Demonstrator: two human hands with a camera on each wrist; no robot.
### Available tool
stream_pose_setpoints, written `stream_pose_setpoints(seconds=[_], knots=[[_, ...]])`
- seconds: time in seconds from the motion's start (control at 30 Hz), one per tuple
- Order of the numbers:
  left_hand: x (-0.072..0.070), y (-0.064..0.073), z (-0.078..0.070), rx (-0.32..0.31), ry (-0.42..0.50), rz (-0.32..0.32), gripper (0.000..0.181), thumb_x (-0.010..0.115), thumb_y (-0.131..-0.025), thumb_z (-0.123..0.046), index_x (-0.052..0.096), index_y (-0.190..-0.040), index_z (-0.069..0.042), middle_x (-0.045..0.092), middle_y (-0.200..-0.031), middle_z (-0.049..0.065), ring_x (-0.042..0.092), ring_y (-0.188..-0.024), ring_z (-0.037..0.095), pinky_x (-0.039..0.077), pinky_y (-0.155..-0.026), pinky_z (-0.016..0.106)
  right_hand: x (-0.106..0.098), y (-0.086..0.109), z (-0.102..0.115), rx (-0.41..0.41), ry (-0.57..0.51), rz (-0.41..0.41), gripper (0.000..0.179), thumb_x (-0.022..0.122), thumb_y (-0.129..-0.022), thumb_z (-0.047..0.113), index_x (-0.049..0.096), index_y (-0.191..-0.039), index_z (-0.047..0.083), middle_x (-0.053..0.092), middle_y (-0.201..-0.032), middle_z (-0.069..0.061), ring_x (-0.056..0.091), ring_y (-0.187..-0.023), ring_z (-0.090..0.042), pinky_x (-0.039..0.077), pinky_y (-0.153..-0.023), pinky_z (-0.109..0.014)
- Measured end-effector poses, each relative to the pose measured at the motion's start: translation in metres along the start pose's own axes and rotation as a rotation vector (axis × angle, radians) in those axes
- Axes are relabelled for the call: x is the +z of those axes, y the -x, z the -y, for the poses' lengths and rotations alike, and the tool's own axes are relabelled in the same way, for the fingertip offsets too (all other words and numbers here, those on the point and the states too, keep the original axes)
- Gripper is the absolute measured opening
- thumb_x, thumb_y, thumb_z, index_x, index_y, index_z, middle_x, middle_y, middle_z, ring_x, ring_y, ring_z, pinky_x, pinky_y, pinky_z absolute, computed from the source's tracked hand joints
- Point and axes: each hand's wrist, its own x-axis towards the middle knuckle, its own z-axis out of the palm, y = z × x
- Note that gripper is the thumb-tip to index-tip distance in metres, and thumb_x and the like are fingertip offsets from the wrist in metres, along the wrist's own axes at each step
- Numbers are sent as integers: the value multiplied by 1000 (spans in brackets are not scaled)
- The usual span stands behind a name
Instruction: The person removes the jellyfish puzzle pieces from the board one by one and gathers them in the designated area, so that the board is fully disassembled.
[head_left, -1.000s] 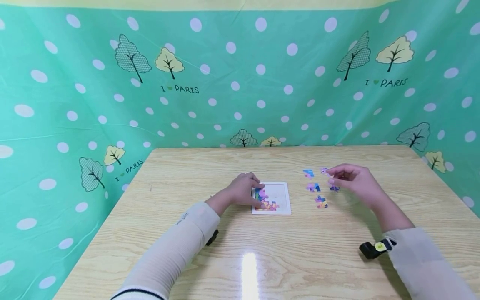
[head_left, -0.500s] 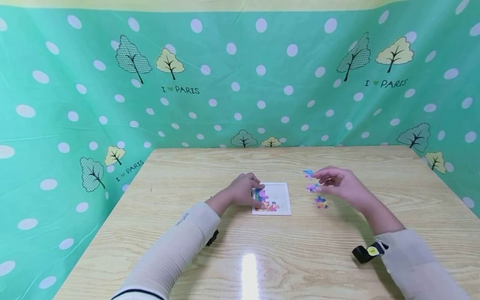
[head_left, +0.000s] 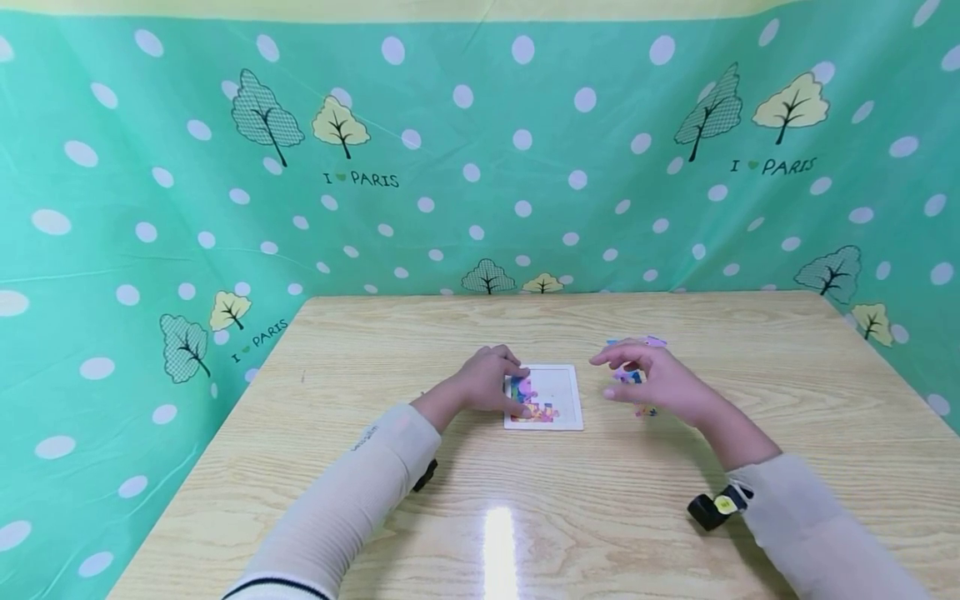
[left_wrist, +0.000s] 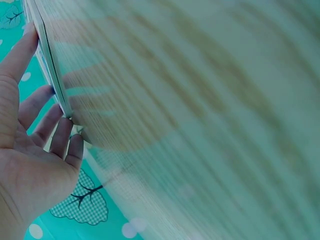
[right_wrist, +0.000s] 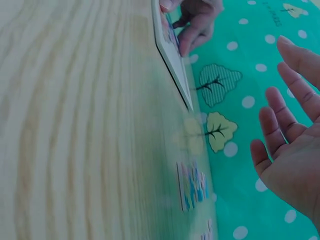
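Note:
A white square jigsaw tray (head_left: 558, 387) lies on the table, with joined colourful pieces (head_left: 542, 413) along its left and near sides. My left hand (head_left: 482, 379) holds the tray at its left side, thumb and fingertips spread over the edge and pieces. In the left wrist view its fingers (left_wrist: 31, 102) reach the tray's edge. My right hand (head_left: 663, 385) hovers right of the tray, thumb and fingers apart. The right wrist view shows nothing in that hand (right_wrist: 295, 125). Beneath it lie loose jigsaw pieces (head_left: 645, 411), partly hidden; some (right_wrist: 192, 187) show in the right wrist view.
The wooden table (head_left: 390, 350) spreads around the tray. A green dotted cloth (head_left: 480, 200) hangs behind the table and at its sides. Each wrist wears a black camera, the right one (head_left: 708, 510) plainly visible. A bright reflection lies on the near tabletop.
My right hand has moved left over the loose pieces towards the tray, and its thumb and fingers have spread. The left hand and the tray have stayed put.

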Motion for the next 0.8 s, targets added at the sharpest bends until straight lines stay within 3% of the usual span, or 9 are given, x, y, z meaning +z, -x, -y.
stream_pose_setpoints(seconds=[0.2, 0.37, 0.57, 0.8], knots=[[0, 0, 0, 0, 0, -1, 69, 84, -73, -47, 63, -132, -17, 53, -130, 2, 45, -118, 22, 39, -99, 32, 10, -7, 4, -42, 20, 67, 45, 77, -84, 10, 64, -127, 9, 55, -135, -10, 49, -120, -38, 38, -101, -57], [0, -1, 0, 2, -9, 6, 71, 83, -73, -49, 62, -132, -18, 53, -131, 3, 45, -116, 22, 39, -98, 32, 17, -12, 5, -72, -5, 135, 48, 76, -84, 9, 61, -130, 5, 51, -140, -11, 44, -130, -36, 30, -108, -58], [0, -2, 1, 0, -10, 7, 71, 82, -73, -52, 62, -132, -19, 53, -131, 3, 45, -114, 21, 39, -97, 32, 25, -19, 3, -48, 11, 194, 49, 77, -84, 12, 62, -131, 7, 48, -142, -13, 42, -132, -36, 31, -108, -56], [0, -2, 1, 0, -12, 6, 71, 82, -72, -52, 62, -132, -18, 53, -130, 3, 45, -114, 22, 39, -97, 33, 37, -26, 8, -31, 101, 245, 46, 78, -83, 18, 66, -127, 11, 54, -136, -9, 50, -124, -32, 40, -102, -52]])
